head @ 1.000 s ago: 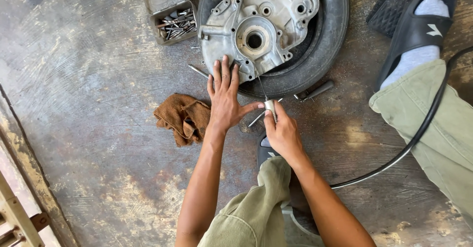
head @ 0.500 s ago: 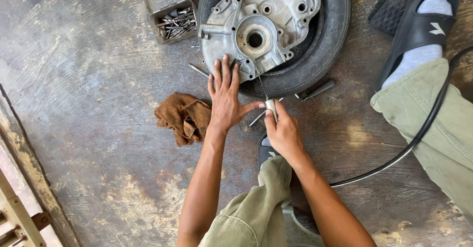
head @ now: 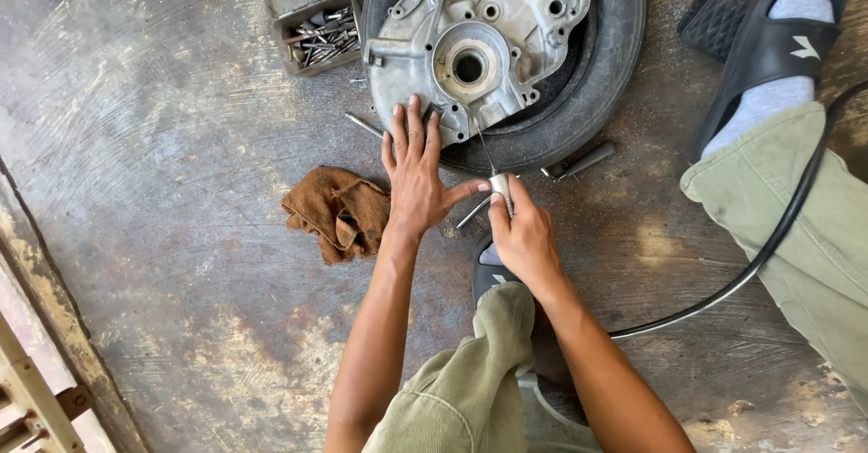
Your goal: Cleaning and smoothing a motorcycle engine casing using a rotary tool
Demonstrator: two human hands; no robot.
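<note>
Tyre (head: 604, 82) on concrete floor, grey engine cover (head: 470, 42) lying in it, both unmoved. Left hand (head: 418, 177) still flat, fingers spread, on cover's lower edge. Right hand (head: 524, 231) keeps pinching small metal cylinder (head: 500, 186) just below tyre. Brown rag (head: 334, 213) beside left wrist, unchanged.

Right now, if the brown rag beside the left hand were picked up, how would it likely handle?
The brown rag lies crumpled in soft folds on the concrete floor, so it would probably hang floppy and weigh little. Its woven look suggests an easy, non-slip hold. It should not roll or break; pushed, it would likely bunch up against the left hand.
</note>
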